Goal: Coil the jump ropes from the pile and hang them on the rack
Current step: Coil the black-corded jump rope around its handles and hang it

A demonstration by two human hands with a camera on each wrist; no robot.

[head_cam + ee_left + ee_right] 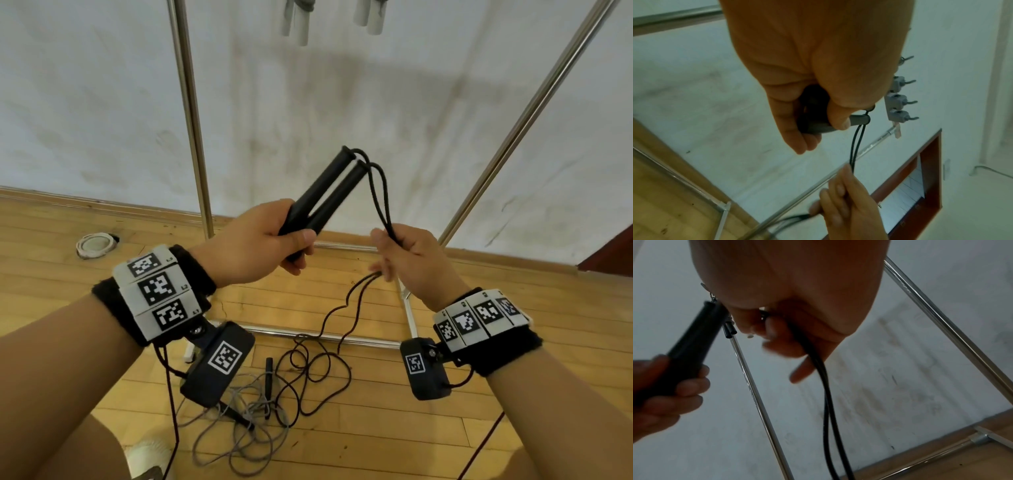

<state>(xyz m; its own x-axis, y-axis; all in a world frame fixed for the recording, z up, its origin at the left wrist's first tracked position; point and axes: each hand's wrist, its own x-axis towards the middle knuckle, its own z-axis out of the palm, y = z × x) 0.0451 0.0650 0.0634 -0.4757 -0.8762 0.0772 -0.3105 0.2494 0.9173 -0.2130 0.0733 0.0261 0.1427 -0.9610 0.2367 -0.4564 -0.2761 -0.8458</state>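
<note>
My left hand (270, 240) grips the two black handles (325, 195) of a jump rope side by side, pointing up and away. Both strands of its black cord (378, 195) leave the handle tops and run down into my right hand (407, 253), which holds them in curled fingers. Below that hand the cord (329, 363) drops in loose loops to the floor. In the left wrist view the handles (818, 125) sit in my left hand (812, 97). The right wrist view shows the doubled cord (822, 369) passing through my right hand (789, 340).
A metal rack with slanted poles (191, 113) and a floor bar (308, 334) stands against the white wall. Grey-handled ropes (298, 24) hang from it at the top. A tangled grey rope (239, 435) and another black handle (269, 377) lie on the wooden floor.
</note>
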